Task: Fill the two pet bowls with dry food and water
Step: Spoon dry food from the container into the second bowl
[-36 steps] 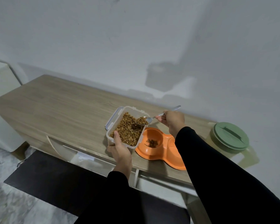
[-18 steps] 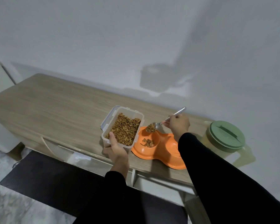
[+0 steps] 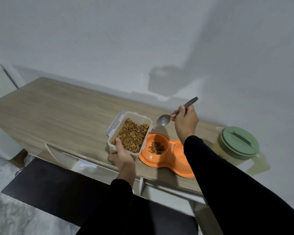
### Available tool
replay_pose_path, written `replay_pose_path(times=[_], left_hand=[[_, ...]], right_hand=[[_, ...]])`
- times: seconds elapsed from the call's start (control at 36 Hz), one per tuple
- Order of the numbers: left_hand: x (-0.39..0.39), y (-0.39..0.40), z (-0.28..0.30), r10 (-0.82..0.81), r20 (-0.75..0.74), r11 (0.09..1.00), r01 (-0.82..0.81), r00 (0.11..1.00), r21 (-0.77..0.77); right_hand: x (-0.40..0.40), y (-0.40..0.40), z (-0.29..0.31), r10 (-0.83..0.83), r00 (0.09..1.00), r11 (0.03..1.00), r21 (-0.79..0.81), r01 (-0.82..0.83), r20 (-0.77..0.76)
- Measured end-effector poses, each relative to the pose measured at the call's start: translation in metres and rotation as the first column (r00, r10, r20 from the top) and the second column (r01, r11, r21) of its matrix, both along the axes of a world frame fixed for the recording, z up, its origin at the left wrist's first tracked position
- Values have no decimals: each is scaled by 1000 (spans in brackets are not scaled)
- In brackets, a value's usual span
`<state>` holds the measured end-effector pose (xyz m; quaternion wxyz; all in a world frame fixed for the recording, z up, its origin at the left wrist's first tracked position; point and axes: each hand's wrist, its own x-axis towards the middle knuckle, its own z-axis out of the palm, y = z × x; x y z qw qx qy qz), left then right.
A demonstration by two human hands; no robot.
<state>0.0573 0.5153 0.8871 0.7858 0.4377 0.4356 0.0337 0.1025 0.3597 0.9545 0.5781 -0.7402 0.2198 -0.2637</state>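
An orange double pet bowl point(image 3: 175, 162) sits near the front edge of the wooden table point(image 3: 58, 112). Its left bowl holds a small heap of brown kibble point(image 3: 156, 148); my right sleeve covers most of its right bowl. Just left of it stands a clear plastic container point(image 3: 143, 119) with kibble inside. My left hand point(image 3: 123, 157) grips the container's near end, thumb over the rim. My right hand point(image 3: 185, 123) holds a metal spoon point(image 3: 163, 119) by its handle; the empty spoon bowl hangs above the table behind the pet bowl.
A translucent jug with a green lid point(image 3: 239, 141) stands at the table's right end, against the white wall. Below the table front are white drawers point(image 3: 85, 165), and a dark mat point(image 3: 46, 185) lies on the marbled floor.
The spoon carried kibble from the container to the left pet bowl and emptied it there. It has since risen back behind the bowl. The left hand kept its grip on the container.
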Motion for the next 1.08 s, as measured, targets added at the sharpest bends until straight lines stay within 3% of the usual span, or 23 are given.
replay_pose_path(times=[0.14,0.28,0.44,0.69,1.08], left_hand=[[-1,0,-2,-28,13,1000,28,1000,-1],[-4,0,4,-50,46,999,50,998,12],[-3,1,4,-66,73,997,62,995,48],[-10,1,4,-120,120,991,111,986,75],[-13,0,0,-136,143,990,129,980,58]], right_hand=[[2,18,13,165,986,978,126,-167,24],[3,35,5,376,919,926,86,-368,-119],[-2,44,-1,489,821,869,80,-489,-296],[-7,50,-4,537,764,842,286,-457,-358],[-17,52,-3,502,813,833,420,-361,-296]])
